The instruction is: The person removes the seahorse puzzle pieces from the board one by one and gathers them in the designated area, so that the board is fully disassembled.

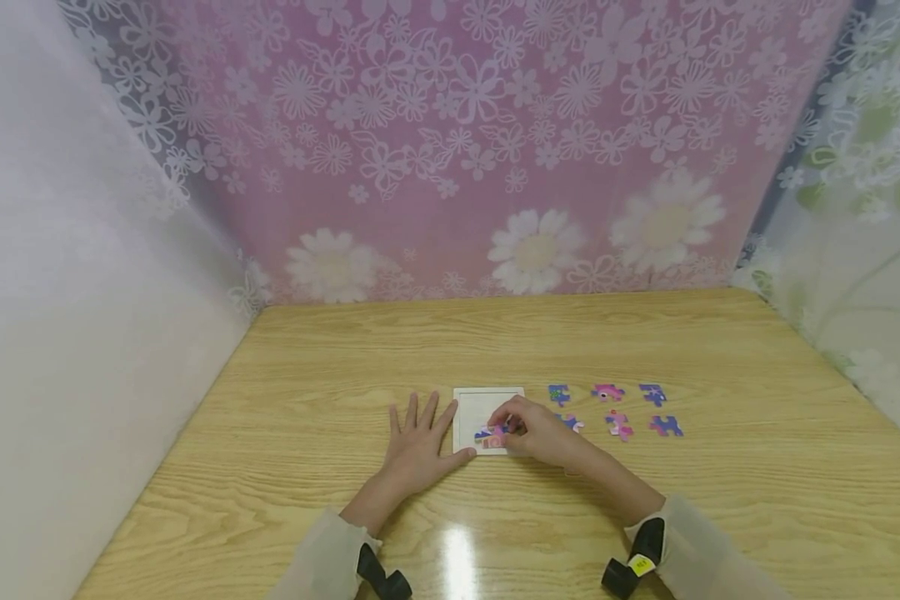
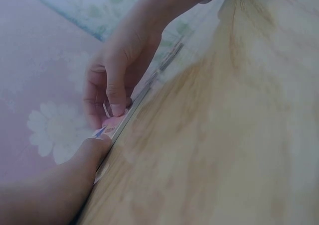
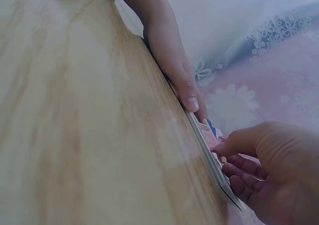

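A square white puzzle tray [image 1: 487, 390] lies on the wooden table. My left hand [image 1: 414, 454] is flat on the tabletop to its left, fingers spread, with the thumb at the tray's lower edge. Over the lower part of the tray, my right hand [image 1: 543, 432] pinches a pink and blue jigsaw puzzle piece [image 1: 492, 439] between thumb and fingers. The right wrist view shows the thumb against the pink part of the piece [image 3: 214, 141]. My fingers cover its right side, so whether another piece lies beside it, I cannot tell.
Several loose jigsaw pieces lie in two rows right of the tray, among them a pink one with an eye [image 1: 607, 392] and a purple one [image 1: 667, 426]. My right forearm passes below them. A flowered pink cloth [image 1: 435, 208] hangs along the table's back edge.
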### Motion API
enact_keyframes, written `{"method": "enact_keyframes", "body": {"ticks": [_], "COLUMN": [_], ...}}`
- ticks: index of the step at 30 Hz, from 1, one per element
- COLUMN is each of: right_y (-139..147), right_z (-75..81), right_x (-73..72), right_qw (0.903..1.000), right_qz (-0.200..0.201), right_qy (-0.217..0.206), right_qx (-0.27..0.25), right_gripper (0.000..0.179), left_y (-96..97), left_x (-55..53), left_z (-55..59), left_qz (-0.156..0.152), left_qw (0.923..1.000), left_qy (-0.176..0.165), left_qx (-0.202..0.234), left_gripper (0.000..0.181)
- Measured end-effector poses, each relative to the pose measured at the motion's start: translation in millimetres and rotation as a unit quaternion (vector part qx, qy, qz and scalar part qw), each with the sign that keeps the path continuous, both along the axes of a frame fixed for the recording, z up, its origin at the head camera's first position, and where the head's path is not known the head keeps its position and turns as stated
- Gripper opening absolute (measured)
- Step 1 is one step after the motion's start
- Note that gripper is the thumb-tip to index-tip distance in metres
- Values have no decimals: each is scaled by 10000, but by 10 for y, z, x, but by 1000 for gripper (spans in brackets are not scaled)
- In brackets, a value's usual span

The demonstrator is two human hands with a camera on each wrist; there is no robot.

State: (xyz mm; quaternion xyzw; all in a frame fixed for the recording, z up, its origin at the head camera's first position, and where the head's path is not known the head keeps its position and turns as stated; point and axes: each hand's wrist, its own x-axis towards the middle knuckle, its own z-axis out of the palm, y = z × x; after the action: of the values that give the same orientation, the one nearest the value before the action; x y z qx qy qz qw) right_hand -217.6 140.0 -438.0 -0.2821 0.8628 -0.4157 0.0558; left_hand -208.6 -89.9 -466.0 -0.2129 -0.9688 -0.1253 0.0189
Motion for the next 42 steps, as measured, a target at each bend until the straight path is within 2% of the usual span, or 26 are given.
{"method": "enact_keyframes", "body": {"ticks": [7,23,30,38,42], "right_y": [-31,-47,-29,73,128], "right_z": [26,40,60,120,164], "right_x": [14,6,-12,-48,-55], "right_qw": [9997,9991,9980,9985,9989], "right_qz": [-217,-386,-479,-251,-209], "right_qy": [-61,-136,-342,-183,-126], "right_qx": [-98,-109,-223,-448,-397], "right_gripper": [18,15,16,14,10], "left_y": [-2,-15,-15,7,0], "left_x": [7,-5,7,4,2], "left_z": [5,-7,1,2,3], "left_qz": [14,29,31,-22,26], "left_qw": [10000,10000,10000,9999,9999], "left_qy": [23,50,-8,-62,-78], "left_qx": [-6,-3,68,89,68], "left_gripper": [85,85,85,85,85]}}
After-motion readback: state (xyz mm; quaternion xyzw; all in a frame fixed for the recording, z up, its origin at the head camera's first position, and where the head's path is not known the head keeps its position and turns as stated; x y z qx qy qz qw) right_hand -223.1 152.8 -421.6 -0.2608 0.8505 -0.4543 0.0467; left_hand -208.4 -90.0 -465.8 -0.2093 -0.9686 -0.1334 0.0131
